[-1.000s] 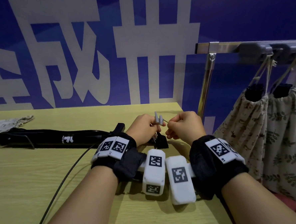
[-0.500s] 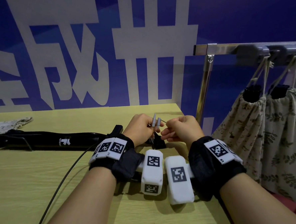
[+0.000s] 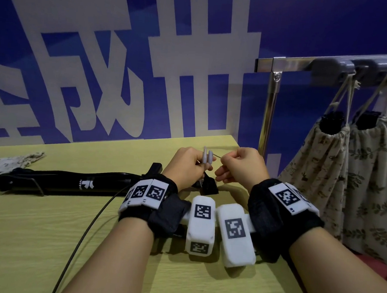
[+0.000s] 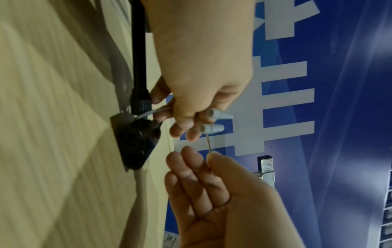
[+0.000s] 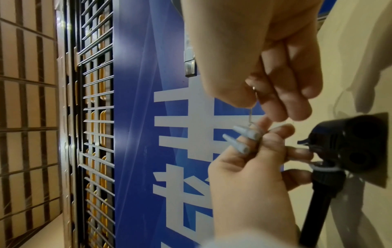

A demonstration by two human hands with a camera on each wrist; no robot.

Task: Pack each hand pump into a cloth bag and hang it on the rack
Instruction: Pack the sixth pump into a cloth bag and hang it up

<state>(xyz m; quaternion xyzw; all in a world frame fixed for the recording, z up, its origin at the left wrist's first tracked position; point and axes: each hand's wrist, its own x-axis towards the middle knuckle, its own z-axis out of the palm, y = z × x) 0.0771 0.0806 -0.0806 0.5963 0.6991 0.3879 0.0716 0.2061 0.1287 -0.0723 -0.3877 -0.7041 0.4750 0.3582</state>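
Nearest, both forearms reach over the yellow-green table (image 3: 35,238), each wrist in a black strap carrying white marker blocks, and a thin black cable (image 3: 88,228) trails across the tabletop toward the left wrist. Just beyond the straps, the left hand (image 3: 186,166) has its fingers curled round two small grey cone nozzles (image 3: 206,157), their tips pointing up. The right hand (image 3: 243,167), close beside it on the right, pinches a thin metal needle (image 3: 219,156) between thumb and forefinger, the needle's far end meeting the nozzles. Under the hands lies the black pump head (image 3: 209,187), its hose running back beneath the left hand. The black hand pump (image 3: 72,184) lies flat on the table to the left, its length running left to right. At the far left edge rests an unfilled patterned cloth bag (image 3: 10,164). Far right, off the table, a metal rack (image 3: 290,64) carries two filled cloth bags (image 3: 322,177) hanging by drawstrings from grey hooks.
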